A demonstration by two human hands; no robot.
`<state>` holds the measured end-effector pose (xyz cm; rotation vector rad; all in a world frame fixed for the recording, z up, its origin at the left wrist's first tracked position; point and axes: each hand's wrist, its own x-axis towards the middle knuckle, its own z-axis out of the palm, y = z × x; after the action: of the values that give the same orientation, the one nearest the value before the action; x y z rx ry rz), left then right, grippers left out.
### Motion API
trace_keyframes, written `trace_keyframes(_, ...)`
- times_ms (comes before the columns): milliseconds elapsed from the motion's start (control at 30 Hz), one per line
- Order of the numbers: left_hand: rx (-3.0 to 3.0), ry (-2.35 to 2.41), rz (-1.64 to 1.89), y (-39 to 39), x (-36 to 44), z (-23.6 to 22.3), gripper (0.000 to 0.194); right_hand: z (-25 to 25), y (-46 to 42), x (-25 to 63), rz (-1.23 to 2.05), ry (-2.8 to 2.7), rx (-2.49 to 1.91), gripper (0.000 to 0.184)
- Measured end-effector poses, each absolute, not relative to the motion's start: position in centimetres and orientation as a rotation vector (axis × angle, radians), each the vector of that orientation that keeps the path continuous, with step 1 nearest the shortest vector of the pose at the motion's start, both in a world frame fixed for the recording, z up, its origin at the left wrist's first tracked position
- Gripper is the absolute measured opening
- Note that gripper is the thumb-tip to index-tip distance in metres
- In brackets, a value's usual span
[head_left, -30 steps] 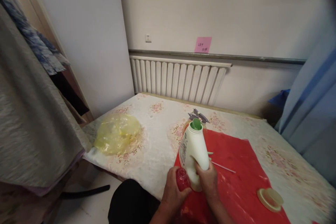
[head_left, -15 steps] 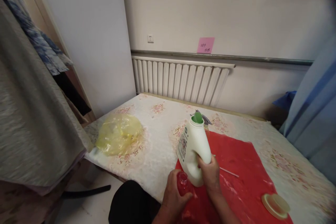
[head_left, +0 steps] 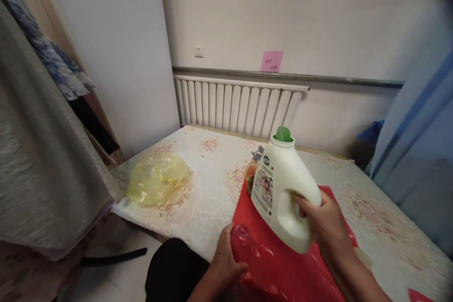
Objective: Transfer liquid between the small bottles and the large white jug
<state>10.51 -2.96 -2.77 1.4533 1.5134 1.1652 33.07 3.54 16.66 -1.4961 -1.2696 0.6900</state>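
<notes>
My right hand [head_left: 327,219] grips the handle of a large white detergent jug [head_left: 283,193], which is held above a red plastic sheet [head_left: 264,266]. The jug is uncapped, with a green pour spout at its mouth, and leans slightly to the left. Lower down, my left hand [head_left: 226,255] is wrapped round a small clear bottle [head_left: 242,240] with an open neck; it looks red against the sheet. Behind the jug stands a pump bottle [head_left: 252,167] with a grey head, partly hidden. The pale cap [head_left: 364,258] is mostly covered by my right forearm.
A crumpled yellow plastic bag [head_left: 157,179] lies on the flowered cloth [head_left: 208,165] to the left. A white radiator [head_left: 240,106] runs along the wall behind. Grey fabric [head_left: 42,151] hangs at the left, a blue curtain [head_left: 410,104] at the right.
My right hand has lifted the jug and carried it to the right, away from the small bottle. My left hand still holds that bottle. The pump bottle shows more now.
</notes>
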Motion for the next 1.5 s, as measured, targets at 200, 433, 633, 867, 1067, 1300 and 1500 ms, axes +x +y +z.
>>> trace_keyframes(200, 1.541, 1.551, 1.202, -2.6, 10.2, -3.0, 0.093, 17.9, 0.9, 38.2, 0.662, -1.422, -1.620, 0.031)
trace_keyframes(433, 1.509, 1.389, 1.390, -2.0, 10.5, -0.6, 0.085, 19.5, -0.9, 41.7, 0.635, -1.625, -1.751, 0.029)
trace_keyframes(633, 1.465, 1.195, 1.357, -1.1, 9.8, 1.6, 0.089, 18.9, -1.1, 43.3, 0.651, -1.727, -1.815, 0.028)
trace_keyframes(867, 1.377, 1.373, 1.400, -0.9, 7.2, 1.7, 0.086, 17.8, -1.2, 44.2, 0.726, -1.786, -1.866, 0.032)
trace_keyframes(1067, 1.406, 1.173, 1.357, 0.7, 8.9, 1.9, 0.088, 18.5, -1.1, 43.5, 0.752, -1.871, -1.909, 0.017)
trace_keyframes(1300, 1.457, 1.091, 1.340, 4.0, 11.1, 1.2, 0.086, 20.3, -1.1, 41.7, 0.680, -1.964, -1.945, 0.010)
trace_keyframes(1500, 1.492, 1.123, 1.300, 5.4, 11.3, -0.4, 0.088, 20.1, -0.5, 41.7, 0.684, -2.001, -1.937, 0.026)
